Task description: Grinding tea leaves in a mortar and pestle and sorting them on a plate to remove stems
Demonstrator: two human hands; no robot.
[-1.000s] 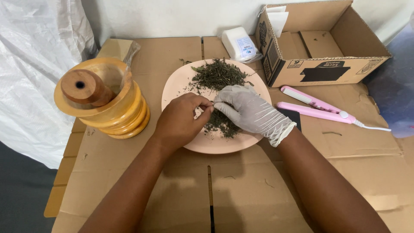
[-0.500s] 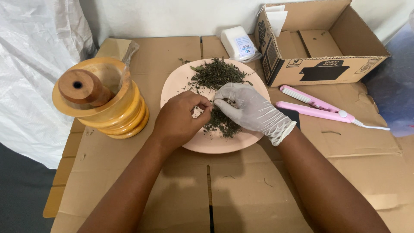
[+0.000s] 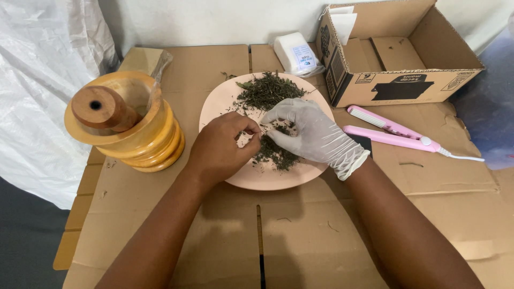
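Observation:
A pale pink plate [image 3: 257, 179] lies on flattened cardboard and holds a pile of dried green herbs [image 3: 266, 92] at its far side, with more loose leaves near the middle. My bare left hand [image 3: 222, 147] and my right hand [image 3: 313, 134], which wears a white glove, meet over the plate's centre. The fingertips of both pinch a thin herb stem between them.
A yellow wooden mortar [image 3: 134, 136] with a brown pestle [image 3: 101, 108] stands left of the plate. A pink hair straightener [image 3: 393, 131] lies to the right, an open cardboard box [image 3: 399, 53] behind it. A small white packet [image 3: 297, 53] sits at the back. White plastic sheeting [image 3: 37, 80] hangs at the left.
Both hands stay over the plate; the fingers have shifted slightly as they work the stem. Nothing else has moved.

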